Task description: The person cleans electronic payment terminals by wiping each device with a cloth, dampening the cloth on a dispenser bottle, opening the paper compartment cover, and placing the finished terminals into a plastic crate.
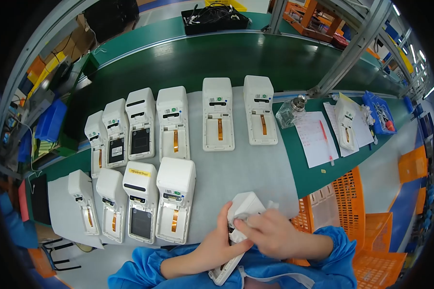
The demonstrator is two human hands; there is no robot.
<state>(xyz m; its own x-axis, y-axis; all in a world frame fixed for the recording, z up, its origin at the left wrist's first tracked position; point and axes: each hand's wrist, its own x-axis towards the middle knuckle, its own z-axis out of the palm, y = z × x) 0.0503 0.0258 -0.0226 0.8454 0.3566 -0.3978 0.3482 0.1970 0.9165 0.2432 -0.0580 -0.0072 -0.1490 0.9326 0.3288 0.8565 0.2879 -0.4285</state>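
My left hand (pixel 210 250) is wrapped around a white handheld payment terminal (pixel 247 203), held tilted close to my body at the table's front edge. My right hand (pixel 272 235) presses its closed fingers against the terminal's upper half. A pale, crumpled cloth-like piece (pixel 272 205) pokes out from those fingers; the rest is covered by them. Much of the terminal's middle is hidden behind both hands. To the left, the nearest white terminal (pixel 177 173) lies on the grey mat with an orange ribbon cable (pixel 175 220) in its open bay.
Several similar terminals (pixel 217 91) lie in two rows on the grey mat (pixel 217 178). On the right are a glass bottle (pixel 288 115) with a metal top, written sheets (pixel 311 144), a red pen (pixel 324 136) and a blue bin (pixel 371 103). Orange crates (pixel 349 202) stand below the table's right side.
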